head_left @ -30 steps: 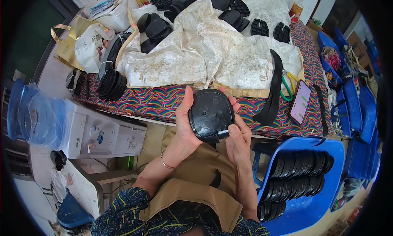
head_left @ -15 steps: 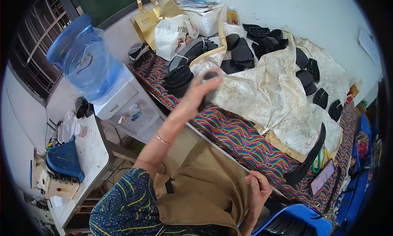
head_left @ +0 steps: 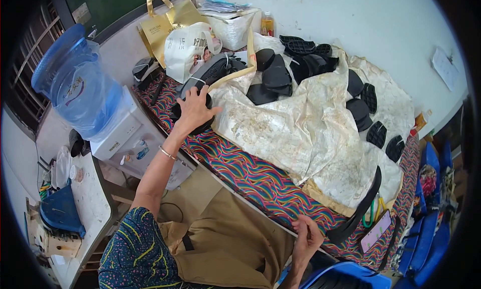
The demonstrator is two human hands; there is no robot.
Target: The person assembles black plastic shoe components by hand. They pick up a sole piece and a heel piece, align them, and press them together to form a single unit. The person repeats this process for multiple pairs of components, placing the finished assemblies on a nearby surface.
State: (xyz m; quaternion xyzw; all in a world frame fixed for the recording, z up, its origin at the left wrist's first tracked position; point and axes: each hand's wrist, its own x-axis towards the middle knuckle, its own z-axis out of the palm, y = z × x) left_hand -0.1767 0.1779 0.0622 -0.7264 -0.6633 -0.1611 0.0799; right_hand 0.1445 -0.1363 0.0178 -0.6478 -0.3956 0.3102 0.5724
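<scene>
My left hand (head_left: 194,110) rests on a stack of black shoe-sole pieces (head_left: 201,127) at the left part of the cloth-covered table. Its fingers are spread over the top piece, thumb apart; the palm hides part of the stack. Just behind it lies a bundle of dark grey soles (head_left: 213,71) tied with a white band. Low at the table's front edge, my right hand (head_left: 306,239) has its fingers loosely curled, with nothing visible in them. To its right a long curved black strip (head_left: 358,216) lies on the patterned cloth (head_left: 245,161).
A stained white sheet (head_left: 280,118) covers much of the table, with black soles (head_left: 275,76) on it. Green-and-yellow scissors (head_left: 373,211) and a phone (head_left: 376,232) lie at the right. A water dispenser (head_left: 130,133) stands left; a blue bin (head_left: 345,276) sits below.
My left hand has moved left, from over the white sheet with a dark piece in it, down onto the black stack. The right hand stays by the table edge. The whole view has shifted slightly.
</scene>
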